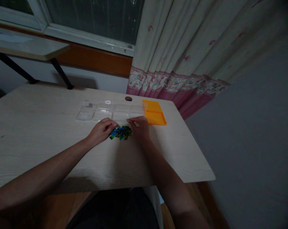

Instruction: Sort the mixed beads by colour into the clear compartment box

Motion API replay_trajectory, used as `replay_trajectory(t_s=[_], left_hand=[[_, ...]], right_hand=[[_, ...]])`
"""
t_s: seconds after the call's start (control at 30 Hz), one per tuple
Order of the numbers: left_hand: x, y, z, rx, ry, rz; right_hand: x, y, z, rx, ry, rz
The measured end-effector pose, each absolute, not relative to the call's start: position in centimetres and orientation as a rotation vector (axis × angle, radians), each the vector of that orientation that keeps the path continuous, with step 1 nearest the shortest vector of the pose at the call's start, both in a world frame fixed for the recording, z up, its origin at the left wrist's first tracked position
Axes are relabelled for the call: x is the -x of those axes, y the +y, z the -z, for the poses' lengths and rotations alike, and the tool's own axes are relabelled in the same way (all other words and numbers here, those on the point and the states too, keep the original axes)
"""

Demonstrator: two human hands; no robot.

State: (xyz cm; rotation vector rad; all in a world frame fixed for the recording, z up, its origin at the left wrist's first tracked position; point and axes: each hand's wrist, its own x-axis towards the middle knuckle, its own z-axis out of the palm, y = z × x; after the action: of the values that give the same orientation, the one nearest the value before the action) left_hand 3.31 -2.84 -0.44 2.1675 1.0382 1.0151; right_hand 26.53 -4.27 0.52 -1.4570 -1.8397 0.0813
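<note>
A small heap of blue, green and darker plastic pieces lies on the table between my hands. My right hand is just right of the heap, thumb and finger pinched on a small green piece near the front edge of a clear compartment tray. At the heap's left edge is my left hand, its fingers drawn together. Whatever its fingertips hold, if anything, is too small to make out. The clear tray lies flat beyond both hands and has two rows of shallow compartments.
A yellow-orange tray sits at the right end of the clear one. Both rest on a pale wooden table with a round cable hole. A raised shelf stands at the back left, and a curtain hangs behind the table.
</note>
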Motion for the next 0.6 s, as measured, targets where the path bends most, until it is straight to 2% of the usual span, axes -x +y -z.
replay_trajectory(t_s=[0.2, 0.6], left_hand=[[-3.2, -3.0, 0.5, -2.347, 0.918, -0.928], [-3.0, -3.1, 0.9, -2.539, 0.782, -0.763]], right_hand=[[-28.9, -3.3, -0.1, 1.648, -1.618, 0.020], [-29.4, -3.2, 0.9, 1.755, -1.515, 0.102]])
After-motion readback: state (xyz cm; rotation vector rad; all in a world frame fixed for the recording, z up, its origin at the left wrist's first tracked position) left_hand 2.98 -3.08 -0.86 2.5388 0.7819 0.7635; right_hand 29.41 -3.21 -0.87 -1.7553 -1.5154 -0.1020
